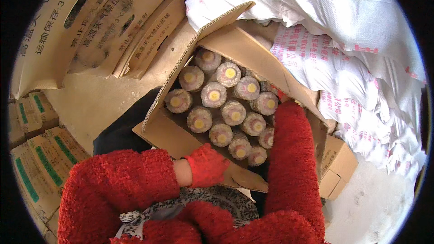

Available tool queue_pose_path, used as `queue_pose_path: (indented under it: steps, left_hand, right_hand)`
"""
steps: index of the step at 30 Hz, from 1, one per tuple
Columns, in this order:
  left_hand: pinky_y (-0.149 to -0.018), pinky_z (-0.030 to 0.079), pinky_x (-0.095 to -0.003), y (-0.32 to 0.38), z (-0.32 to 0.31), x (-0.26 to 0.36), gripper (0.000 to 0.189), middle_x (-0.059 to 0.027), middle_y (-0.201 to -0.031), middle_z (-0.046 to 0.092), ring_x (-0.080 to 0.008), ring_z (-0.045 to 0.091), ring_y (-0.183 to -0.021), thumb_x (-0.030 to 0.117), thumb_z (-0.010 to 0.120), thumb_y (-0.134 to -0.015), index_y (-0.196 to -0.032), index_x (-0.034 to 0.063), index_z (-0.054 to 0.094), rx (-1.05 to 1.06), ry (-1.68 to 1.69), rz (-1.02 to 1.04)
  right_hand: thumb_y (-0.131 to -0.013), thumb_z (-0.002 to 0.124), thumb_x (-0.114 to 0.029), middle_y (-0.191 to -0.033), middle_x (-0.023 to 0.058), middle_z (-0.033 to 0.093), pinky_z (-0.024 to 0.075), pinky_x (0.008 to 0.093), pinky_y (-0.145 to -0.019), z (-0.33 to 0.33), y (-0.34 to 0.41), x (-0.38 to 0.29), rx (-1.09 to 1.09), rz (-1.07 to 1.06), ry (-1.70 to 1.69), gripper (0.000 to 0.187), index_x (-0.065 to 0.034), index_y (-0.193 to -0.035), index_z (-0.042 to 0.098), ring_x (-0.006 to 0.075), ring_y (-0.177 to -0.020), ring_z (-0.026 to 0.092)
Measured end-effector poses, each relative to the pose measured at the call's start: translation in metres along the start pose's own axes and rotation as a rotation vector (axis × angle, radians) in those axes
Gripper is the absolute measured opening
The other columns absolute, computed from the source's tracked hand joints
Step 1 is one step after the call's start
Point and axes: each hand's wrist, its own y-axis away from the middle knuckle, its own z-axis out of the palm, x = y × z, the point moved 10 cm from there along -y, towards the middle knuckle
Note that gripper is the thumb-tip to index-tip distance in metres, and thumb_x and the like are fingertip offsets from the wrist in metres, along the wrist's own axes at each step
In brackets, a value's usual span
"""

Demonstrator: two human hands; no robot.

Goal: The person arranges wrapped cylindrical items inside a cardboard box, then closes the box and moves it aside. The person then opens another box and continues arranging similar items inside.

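An opened cardboard box (251, 40) stands tilted before me, its flaps spread. Inside, several upright plastic-wrapped cylinders (233, 112) show pale ends with round yellow centres. My left hand (207, 166), in a red glove, lies over the near flap (176, 128) with its fingers curled on it. Down along the box's right inner side reaches my right arm in a fuzzy red sleeve. Only a bit of my right hand (278, 92), red-gloved, shows beside the cylinders at the far right wall; its fingers are hidden.
Printed cardboard boxes (112, 30) stand at the upper left. Stacked cartons with green strips (49, 165) are at the lower left. White woven sacks (325, 13) with red print pile up on the right. Another carton (337, 169) sits beside the open box on the pale floor (369, 203).
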Motion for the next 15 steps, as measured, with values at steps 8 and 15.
queue_pose_path:
  steps: [8,15]
  left_hand:
    - [-0.082,0.046,-0.0459,-0.018,-0.01,-0.016,0.056,-0.0218,-0.106,0.06,-0.0364,0.059,-0.097,0.042,0.057,-0.079,-0.121,0.0041,0.051,0.067,-0.011,-0.084]
    - [-0.097,0.041,-0.0378,-0.03,-0.057,-0.038,0.074,-0.0169,-0.131,0.048,-0.0277,0.048,-0.119,0.057,0.051,-0.086,-0.136,0.0039,0.039,0.422,0.816,-0.245]
  right_hand:
    - [-0.066,0.077,-0.039,-0.113,0.016,0.06,0.0414,0.0396,-0.092,-0.11,0.127,0.003,0.19,-0.131,-0.108,0.059,-0.0039,-0.11,0.058,0.0325,-0.107,0.053]
    - [-0.07,0.073,-0.011,-0.069,0.0004,0.058,0.0353,0.0195,-0.04,-0.253,0.312,0.016,0.135,-0.24,-0.887,0.044,-0.0064,-0.112,0.059,0.0071,-0.048,0.048]
